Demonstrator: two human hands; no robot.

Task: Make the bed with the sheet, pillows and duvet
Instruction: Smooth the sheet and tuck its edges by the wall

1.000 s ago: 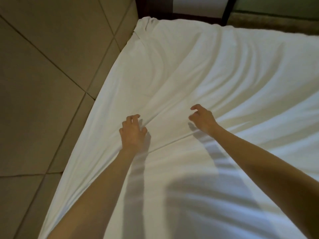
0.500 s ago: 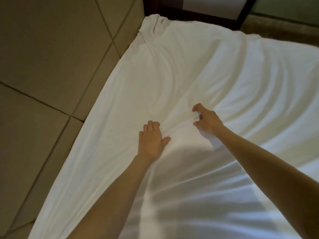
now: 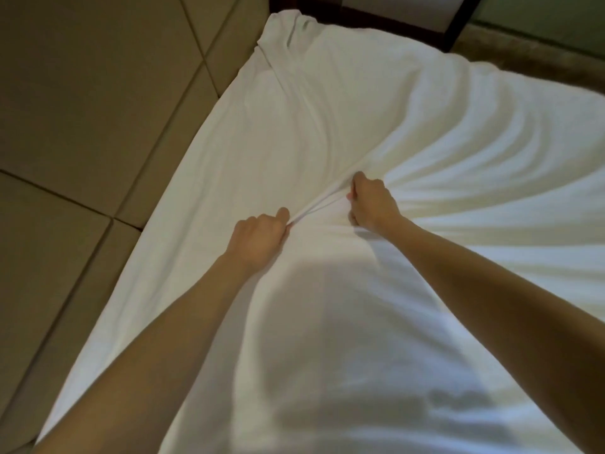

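The task looks to be in its early part. A white sheet is spread over the bed and covers all of the mattress that shows, from the near edge at 6 o'clock to the far corner at 12 o'clock, where the cloth sits bunched and loosely tucked. The sheet is not smooth. Long creases fan out toward 2 and 3 o'clock, and a tight ridge of cloth runs between the 2 hands near the middle of the view.

The left hand, just toward 9 o'clock of centre, has its fingers curled round one end of that ridge, with the thumb lying along the fold. The right hand, just toward 1 o'clock of centre, is closed in a fist on the other end. Both hold cloth and nothing else. I judge that the person is gathering slack to pull the sheet taut or shift it.

Left to do, as far as this view shows, are flattening the creases, tucking the edges, and laying the pillows and duvet. Neither pillows nor duvet is in sight.

The bed surface is soft and gives under the pull. Beige floor tiles with dark joints fill the side from 7 to 11 o'clock. A dark wooden frame stands behind the bed at 1 o'clock, with a brownish strip beside it. The light is dim and warm, and the person's shadow falls on the sheet at 6 o'clock.
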